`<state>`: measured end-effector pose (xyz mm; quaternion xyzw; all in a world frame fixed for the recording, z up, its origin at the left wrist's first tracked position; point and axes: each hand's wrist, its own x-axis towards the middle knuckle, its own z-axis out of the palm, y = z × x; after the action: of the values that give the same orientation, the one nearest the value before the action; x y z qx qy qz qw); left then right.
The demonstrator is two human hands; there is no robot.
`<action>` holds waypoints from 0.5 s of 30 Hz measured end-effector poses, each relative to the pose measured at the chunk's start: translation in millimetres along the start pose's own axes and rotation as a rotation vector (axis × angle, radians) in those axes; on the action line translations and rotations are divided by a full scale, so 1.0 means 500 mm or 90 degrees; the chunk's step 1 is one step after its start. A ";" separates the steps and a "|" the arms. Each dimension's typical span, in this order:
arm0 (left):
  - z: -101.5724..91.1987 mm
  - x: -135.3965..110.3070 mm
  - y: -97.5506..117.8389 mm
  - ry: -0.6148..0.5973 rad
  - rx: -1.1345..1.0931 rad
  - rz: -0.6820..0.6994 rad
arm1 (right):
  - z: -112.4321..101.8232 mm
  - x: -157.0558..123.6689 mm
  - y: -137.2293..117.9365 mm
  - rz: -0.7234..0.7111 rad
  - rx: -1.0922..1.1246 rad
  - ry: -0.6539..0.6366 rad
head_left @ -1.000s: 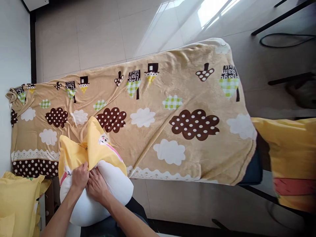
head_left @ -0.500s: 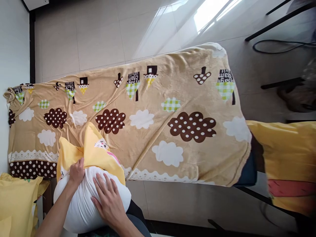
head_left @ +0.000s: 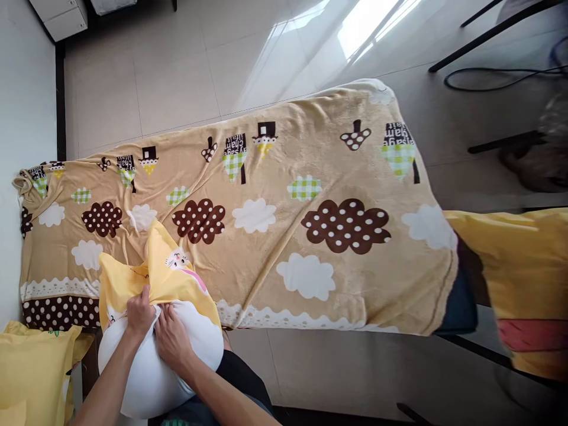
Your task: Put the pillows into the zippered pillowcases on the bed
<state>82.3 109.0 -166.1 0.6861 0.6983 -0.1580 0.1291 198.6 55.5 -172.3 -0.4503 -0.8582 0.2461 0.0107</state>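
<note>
A white pillow (head_left: 146, 373) rests on my lap at the near left edge of a table. A yellow pillowcase (head_left: 171, 278) with a cat print covers its far end. My left hand (head_left: 139, 313) is closed on the pillowcase's edge where it meets the pillow. Right beside it, my right hand (head_left: 173, 340) presses on the white pillow with its fingers curled at the same edge; whether they pinch the cloth is hidden. Both forearms reach in from the bottom of the view.
A tan blanket (head_left: 284, 195) with brown dotted clouds and white clouds drapes over the table. Another yellow pillow (head_left: 26, 367) lies at the lower left, and a yellow cushion with a red band (head_left: 523, 284) at the right. Black cable (head_left: 488, 80) on the tiled floor beyond.
My right hand lay flat and spread on the pillow half a second ago; it has slid up beside my left hand at the pillowcase's edge, fingers curled. The pillow sits slightly lower.
</note>
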 end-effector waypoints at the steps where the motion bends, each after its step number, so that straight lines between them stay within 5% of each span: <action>1: -0.001 0.002 -0.001 0.006 -0.009 -0.016 | -0.010 -0.001 0.007 0.004 0.016 0.014; 6: -0.006 0.007 0.001 -0.028 -0.029 -0.109 | -0.077 -0.088 0.055 0.031 0.118 0.190; 9: -0.003 0.006 0.011 -0.061 -0.029 -0.120 | -0.104 -0.160 0.068 0.104 0.078 0.209; 15: -0.006 0.011 0.003 0.128 -0.030 0.120 | -0.069 -0.155 0.014 0.038 0.042 0.155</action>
<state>84.0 115.0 -165.5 0.7577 0.6439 -0.0591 0.0883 258.1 12.8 -129.1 -0.5018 -0.8281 0.2179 0.1221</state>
